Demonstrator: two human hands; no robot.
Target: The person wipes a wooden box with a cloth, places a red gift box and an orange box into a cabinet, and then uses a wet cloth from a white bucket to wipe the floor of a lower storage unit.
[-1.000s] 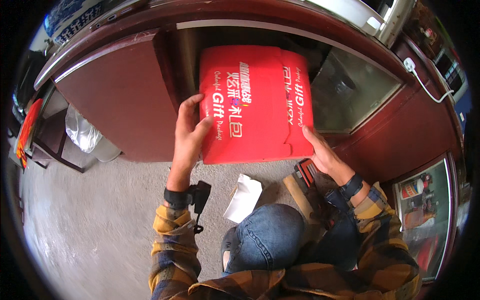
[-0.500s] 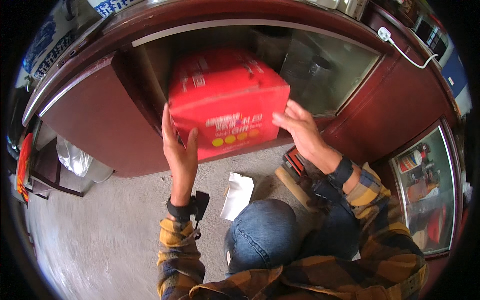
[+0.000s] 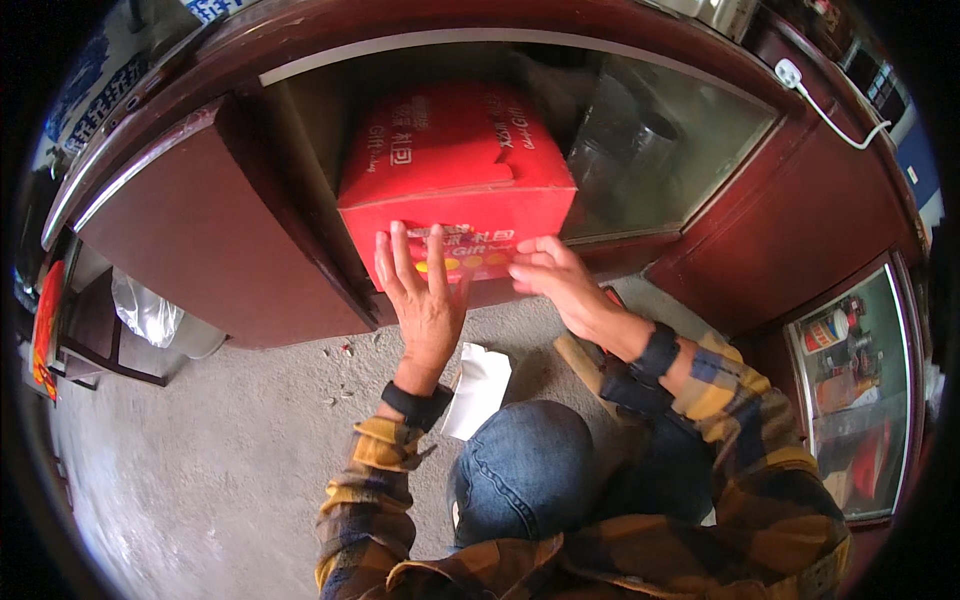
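A large red cardboard box (image 3: 445,170) with pale printing and yellow dots sits partly inside the cabinet opening, its front face toward me. My left hand (image 3: 425,305) lies against the lower part of that face, fingers outstretched and spread. At the right side of the same face is my right hand (image 3: 565,285), its fingers extended and slightly bent with nothing held in them; whether the fingertips touch the cardboard I cannot tell. The box's far end is in shadow inside the cabinet.
The dark red cabinet (image 3: 225,235) has a glass panel (image 3: 690,150) right of the box. White paper (image 3: 476,392) and a wooden stick (image 3: 582,368) lie on the concrete floor by my knee (image 3: 530,470). A second glass-fronted cabinet (image 3: 850,400) stands at the right.
The box has gone deeper into the cabinet. My hands have moved from its two sides onto or near its front face, closer together.
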